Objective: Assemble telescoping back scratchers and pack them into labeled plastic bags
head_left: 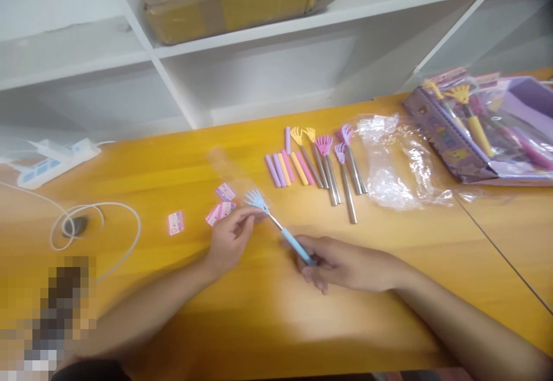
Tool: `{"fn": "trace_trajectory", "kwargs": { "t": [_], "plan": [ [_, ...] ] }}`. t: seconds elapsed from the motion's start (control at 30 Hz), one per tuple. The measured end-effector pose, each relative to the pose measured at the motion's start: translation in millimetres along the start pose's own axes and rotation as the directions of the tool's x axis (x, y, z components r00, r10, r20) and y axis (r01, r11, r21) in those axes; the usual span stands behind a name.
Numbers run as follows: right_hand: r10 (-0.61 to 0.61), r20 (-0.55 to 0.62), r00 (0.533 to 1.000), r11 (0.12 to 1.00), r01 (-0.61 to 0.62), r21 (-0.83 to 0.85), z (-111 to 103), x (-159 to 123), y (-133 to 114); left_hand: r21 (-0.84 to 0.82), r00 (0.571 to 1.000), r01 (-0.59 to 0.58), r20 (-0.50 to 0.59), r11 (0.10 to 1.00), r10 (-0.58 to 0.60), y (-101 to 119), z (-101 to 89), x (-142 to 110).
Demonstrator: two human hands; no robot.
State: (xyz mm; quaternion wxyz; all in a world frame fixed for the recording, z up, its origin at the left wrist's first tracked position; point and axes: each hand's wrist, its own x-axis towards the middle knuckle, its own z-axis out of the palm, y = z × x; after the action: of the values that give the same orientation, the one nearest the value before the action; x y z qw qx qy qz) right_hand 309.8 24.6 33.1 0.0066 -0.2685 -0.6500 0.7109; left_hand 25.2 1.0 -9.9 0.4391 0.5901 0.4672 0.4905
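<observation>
We hold the blue scratcher (296, 246): right hand (348, 263) fingers clamped on its handle, left hand (228, 238) fingers pinched at its head. Right of our fingers, open purple box (441, 134) holds bagged scratchers (478, 136), yellow and pink. Well beyond our fingers: taped carton (233, 4), contents hidden.

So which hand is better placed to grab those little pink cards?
Probably the left hand: it's right beside the cards, while the right hand sits farther away, holding the blue back scratcher.

pale glare whitens the tabletop (319, 317); plastic wrap (384, 168) glints (fine details are softly blurred).
</observation>
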Motion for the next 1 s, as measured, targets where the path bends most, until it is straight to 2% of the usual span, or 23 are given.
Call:
{"fn": "trace_trajectory", "kwargs": {
  "t": [0.13, 0.2, 0.3, 0.4, 0.47, 0.67, 0.8, 1.0],
  "plan": [
    [-0.072, 0.020, 0.997, 0.993, 0.074, -0.090, -10.6, -13.8, -0.6, -0.167, 0.993, 0.079, -0.075, 0.983, -0.092, -1.0, 2.4, 5.1],
    [-0.113, 0.000, 0.994, 0.993, 0.113, -0.042, -12.6, -18.4, -0.4, -0.219, 0.987, 0.099, -0.102, 0.971, -0.124, 0.4, 2.7, 7.5],
    [-0.178, -0.094, 0.980, 0.982, 0.183, 0.051, -12.5, -19.3, 1.5, -0.275, 0.984, 0.116, -0.101, 0.954, -0.149, 2.1, 1.7, 10.8],
    [-0.256, -0.193, 0.947, 0.961, 0.270, 0.051, -10.9, -13.7, 5.4, -0.287, 0.985, 0.140, -0.058, 0.948, -0.163, 2.3, 1.0, 12.0],
    [-0.296, -0.234, 0.926, 0.953, 0.302, -0.009, -9.5, -8.6, 8.2, -0.273, 0.986, 0.148, -0.033, 0.951, -0.163, 2.2, 1.6, 10.7],
    [-0.433, -0.235, 0.870, 0.893, 0.379, -0.244, -2.5, -2.7, 10.1, -0.259, 0.978, 0.191, 0.129, 0.947, -0.162, 0.4, 4.5, 3.1],
    [-0.476, -0.210, 0.854, 0.848, 0.382, -0.367, 3.1, -4.6, 6.8, -0.268, 0.969, 0.198, 0.200, 0.943, -0.147, 1.0, 6.1, -0.3],
    [-0.483, -0.278, 0.830, 0.826, 0.326, -0.460, 12.2, -0.6, 14.6, -0.302, 0.944, 0.226, 0.301, 0.926, -0.132, 4.8, 10.5, -7.9]
  ]
}}
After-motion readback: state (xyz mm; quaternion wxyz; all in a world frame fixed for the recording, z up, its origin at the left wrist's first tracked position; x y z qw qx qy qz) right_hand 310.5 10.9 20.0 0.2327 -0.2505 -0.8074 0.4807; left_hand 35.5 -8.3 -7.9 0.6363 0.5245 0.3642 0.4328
